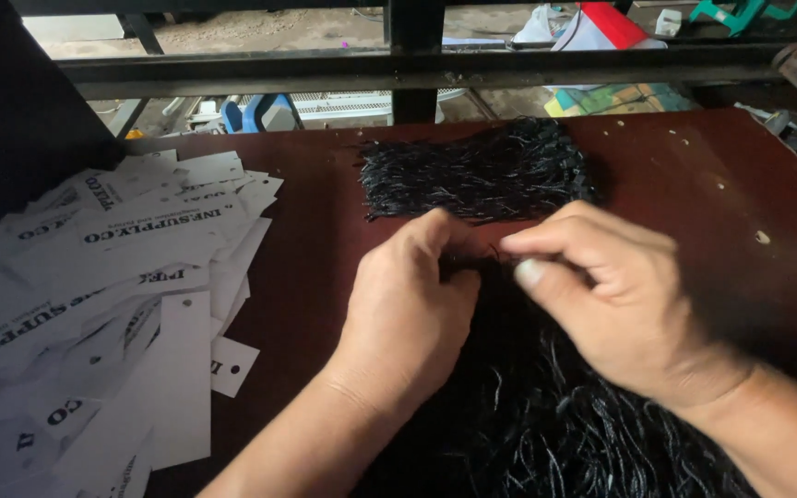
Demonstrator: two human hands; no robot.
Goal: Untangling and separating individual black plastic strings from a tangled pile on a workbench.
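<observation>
I had both hands low on the dark red-brown table (306, 231), meeting a little below the middle of my view. My left hand (408, 304) was curled, fingers folded in toward the palm, and its fingertips pinched a small tuft of black cords (472, 263) that showed between the two hands. My right hand (611, 295) came in from four o'clock, thumb and forefinger pressed together on the same tuft, the thumbnail turned up toward me. So both hands were closed in a pinch on those cords, touching each other at the fingertips.

Under my wrists, from the centre down to six o'clock, lay a loose heap of black cords (555, 424), glossy and tangled; the tuft seemed to rise from it, though I could not tell exactly where it began. At twelve o'clock, just beyond my fingers, sat a neater bundle of black cords (477, 171), laid across the table.

At nine o'clock spread a pile of white paper tags (113, 295) with dark printing, overlapping, one small tag (232, 366) lying apart near my left forearm. A black metal rail (417, 66) crossed the top of the view.
</observation>
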